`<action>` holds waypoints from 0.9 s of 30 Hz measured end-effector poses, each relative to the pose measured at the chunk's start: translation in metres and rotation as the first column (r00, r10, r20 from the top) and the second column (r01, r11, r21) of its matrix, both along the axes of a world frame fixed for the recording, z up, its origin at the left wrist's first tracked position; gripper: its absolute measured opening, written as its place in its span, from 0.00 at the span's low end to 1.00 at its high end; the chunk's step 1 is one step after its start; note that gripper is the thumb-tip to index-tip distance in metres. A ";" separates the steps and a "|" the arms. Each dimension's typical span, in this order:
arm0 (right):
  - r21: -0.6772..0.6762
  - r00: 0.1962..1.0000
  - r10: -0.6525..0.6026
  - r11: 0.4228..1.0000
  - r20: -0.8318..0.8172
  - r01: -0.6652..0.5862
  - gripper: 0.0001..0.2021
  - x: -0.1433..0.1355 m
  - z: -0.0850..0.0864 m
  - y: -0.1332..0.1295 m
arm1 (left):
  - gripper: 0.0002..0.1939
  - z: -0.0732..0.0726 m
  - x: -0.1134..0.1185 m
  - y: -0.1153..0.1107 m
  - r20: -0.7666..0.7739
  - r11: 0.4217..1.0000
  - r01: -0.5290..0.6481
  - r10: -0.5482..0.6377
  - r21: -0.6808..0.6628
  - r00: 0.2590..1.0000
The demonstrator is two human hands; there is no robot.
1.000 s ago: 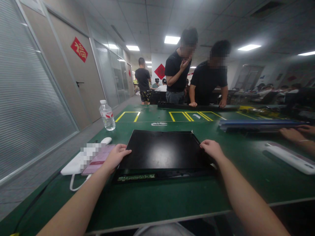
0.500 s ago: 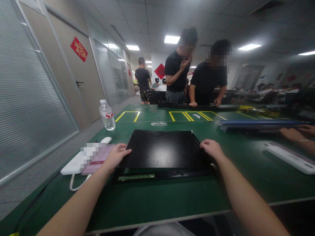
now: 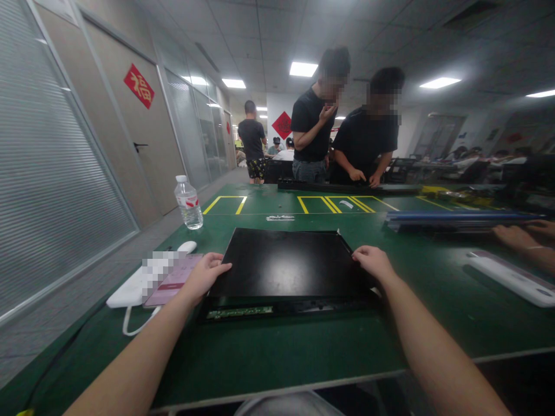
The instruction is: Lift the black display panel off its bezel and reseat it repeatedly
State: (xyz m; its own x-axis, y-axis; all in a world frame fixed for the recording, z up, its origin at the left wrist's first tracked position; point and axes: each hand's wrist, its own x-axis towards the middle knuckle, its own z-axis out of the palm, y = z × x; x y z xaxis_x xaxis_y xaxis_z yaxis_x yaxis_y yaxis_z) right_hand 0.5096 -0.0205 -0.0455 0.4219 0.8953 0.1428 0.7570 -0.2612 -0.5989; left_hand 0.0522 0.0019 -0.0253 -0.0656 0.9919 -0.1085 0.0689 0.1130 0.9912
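A flat black panel [image 3: 286,263] lies over a black frame [image 3: 312,307] on the green table [image 3: 277,352]. Along the frame's near edge a green circuit strip [image 3: 239,312] shows. My left hand [image 3: 207,273] grips the panel's left edge, its thumb on top. At the right edge my right hand [image 3: 373,263] pinches the panel's rim with thumb and fingers. The fingertips under both edges are hidden.
A water bottle [image 3: 189,203] stands at the back left. Nearer are a white device [image 3: 130,289], a pink phone [image 3: 173,280] and a cable. On the right lie a white case [image 3: 511,278] and blue bars [image 3: 455,218], beside another person's hands. People stand behind the table.
Both my hands and the panel have stayed in place. Across the table, the person at the right has drawn their hands closer together.
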 end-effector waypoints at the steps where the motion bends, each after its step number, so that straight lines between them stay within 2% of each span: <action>1: 0.002 1.000 0.002 1.000 0.000 -0.002 0.08 0.000 0.000 0.000 | 0.16 0.000 0.000 0.000 -0.002 1.000 -0.006 0.006 0.003 1.000; 10: 0.010 0.999 -0.008 1.000 0.040 0.007 0.08 0.000 0.000 0.001 | 0.16 0.002 0.001 0.001 0.007 1.000 -0.020 0.020 0.011 1.000; 27: 0.007 1.000 -0.011 1.000 -0.003 0.011 0.08 0.000 -0.001 0.001 | 0.19 -0.001 -0.001 0.001 0.032 1.000 0.010 -0.010 0.007 0.999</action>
